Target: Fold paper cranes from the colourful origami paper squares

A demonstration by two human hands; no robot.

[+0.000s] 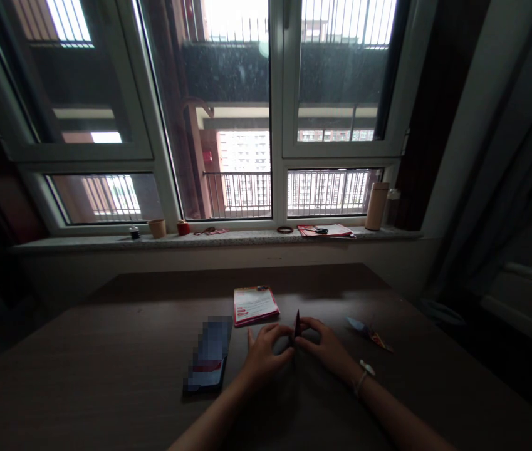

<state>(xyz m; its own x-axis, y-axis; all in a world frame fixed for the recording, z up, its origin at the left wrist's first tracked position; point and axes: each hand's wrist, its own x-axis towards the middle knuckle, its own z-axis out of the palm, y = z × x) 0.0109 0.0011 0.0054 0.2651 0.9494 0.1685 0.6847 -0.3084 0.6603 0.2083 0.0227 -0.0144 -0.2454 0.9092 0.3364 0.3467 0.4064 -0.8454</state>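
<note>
My left hand [266, 352] and my right hand [326, 346] meet over the table in front of me. Between their fingertips stands a thin dark piece of folded paper [297, 324], its pointed end up. Thumb and fingers of each hand pinch it from either side. Just beyond the left hand lies a stack of square paper sheets [255, 304], white with red edges. A phone [209, 354], its screen blurred out, rests left of my left hand. To the right of my right hand is a small pointed piece [370, 333], pale at one end and orange patterned at the other.
The brown table [106, 351] reaches almost to the window wall. On the sill [247, 237] stand a paper cup [156, 228], a red spool [183, 227], a small dark bottle [135, 232], a roll of tape [285, 230], papers with scissors [322, 231] and a tan flask [376, 207].
</note>
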